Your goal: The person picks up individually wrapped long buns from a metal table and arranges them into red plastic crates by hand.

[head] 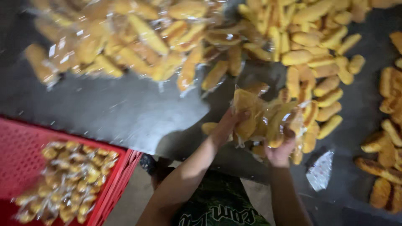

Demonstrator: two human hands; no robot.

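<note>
Bare forearms, dark green garment (seemingly a shirt) with pale lettering

Both hands grip a clear plastic bag of long golden bread rolls [261, 119] just right of centre: the left hand [226, 125] on its left side, the right hand [280, 150] beneath. Loose golden rolls [310, 37] heap at one o'clock on the dark grey table [125, 109]. A red plastic crate [21, 142] holding bagged rolls [69, 180] sits at eight o'clock.

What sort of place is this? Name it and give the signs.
Probably a bakery packing area. Heaps of loose finger-shaped buns cover a grey table, both hands, left hand and right hand, grip a clear bag of buns, and a filled bag lies in a red crate.
</note>
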